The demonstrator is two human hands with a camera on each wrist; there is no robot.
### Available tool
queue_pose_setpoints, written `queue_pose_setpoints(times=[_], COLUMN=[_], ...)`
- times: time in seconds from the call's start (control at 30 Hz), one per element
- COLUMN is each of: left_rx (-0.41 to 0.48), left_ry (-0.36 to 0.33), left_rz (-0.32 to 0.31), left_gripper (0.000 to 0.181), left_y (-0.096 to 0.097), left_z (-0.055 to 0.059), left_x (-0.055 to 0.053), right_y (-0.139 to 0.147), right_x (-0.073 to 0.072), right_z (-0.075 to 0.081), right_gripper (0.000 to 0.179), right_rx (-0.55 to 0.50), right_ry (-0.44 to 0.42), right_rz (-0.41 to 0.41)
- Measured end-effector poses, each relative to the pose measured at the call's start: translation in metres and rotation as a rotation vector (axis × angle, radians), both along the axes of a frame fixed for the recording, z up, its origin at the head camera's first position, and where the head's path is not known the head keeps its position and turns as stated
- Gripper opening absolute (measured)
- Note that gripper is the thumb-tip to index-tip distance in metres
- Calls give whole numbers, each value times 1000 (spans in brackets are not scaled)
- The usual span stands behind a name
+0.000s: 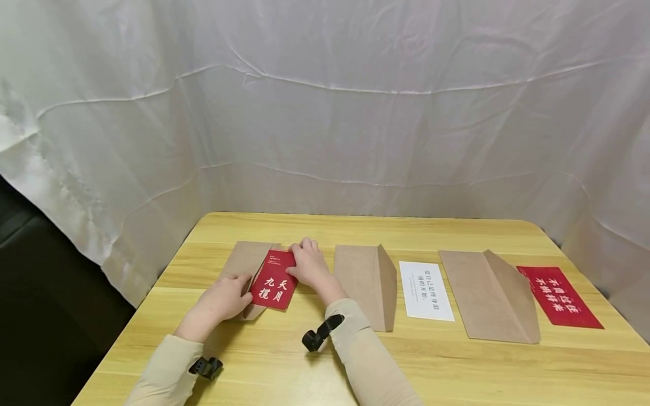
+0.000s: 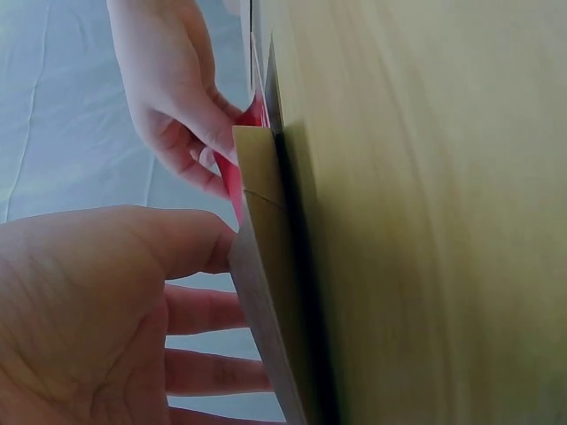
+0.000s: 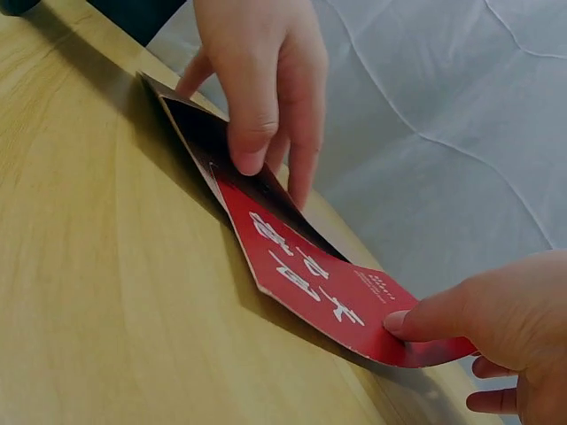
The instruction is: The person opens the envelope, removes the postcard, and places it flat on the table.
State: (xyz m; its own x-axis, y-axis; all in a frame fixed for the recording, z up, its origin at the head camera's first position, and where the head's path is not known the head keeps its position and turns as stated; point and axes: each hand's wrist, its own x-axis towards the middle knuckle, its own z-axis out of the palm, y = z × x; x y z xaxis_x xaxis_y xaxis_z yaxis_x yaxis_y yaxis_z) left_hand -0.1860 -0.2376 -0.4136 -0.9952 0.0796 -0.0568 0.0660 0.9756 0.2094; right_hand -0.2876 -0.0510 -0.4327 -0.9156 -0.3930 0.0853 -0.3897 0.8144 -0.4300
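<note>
A red card [image 1: 278, 276] with white characters is pinched at its right edge by the right hand [image 1: 311, 265], thumb on top. The card lies slightly tilted at the mouth of the leftmost brown envelope [image 1: 246, 256]. In the right wrist view, its near edge meets the dark opening of that envelope; how far it reaches inside cannot be told. The left hand [image 1: 223, 298] grips the envelope by the opening, its thumb [image 3: 251, 150] at the gap and other fingers behind. In the left wrist view, the envelope's edge [image 2: 257, 274] stands raised off the table.
To the right on the wooden table [image 1: 254, 372] lie a second brown envelope [image 1: 358, 287], a white card [image 1: 425, 290], a third envelope [image 1: 474, 299] and another red card [image 1: 563, 299]. Both those envelopes have flaps unfolded rightward. A pale curtain [image 1: 325, 129] hangs behind the table.
</note>
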Motion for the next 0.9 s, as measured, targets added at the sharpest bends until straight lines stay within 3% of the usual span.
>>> queue_pose_setpoints(times=[0.9], left_rx=[-2], left_ry=[-10], left_rz=[-29], left_gripper=[54], left_y=[-27], left_z=[3], left_x=[-5], right_y=[24], right_x=[-11], right_z=[1], right_gripper=[41], right_rx=[-11], right_ry=[-53], right_rz=[19])
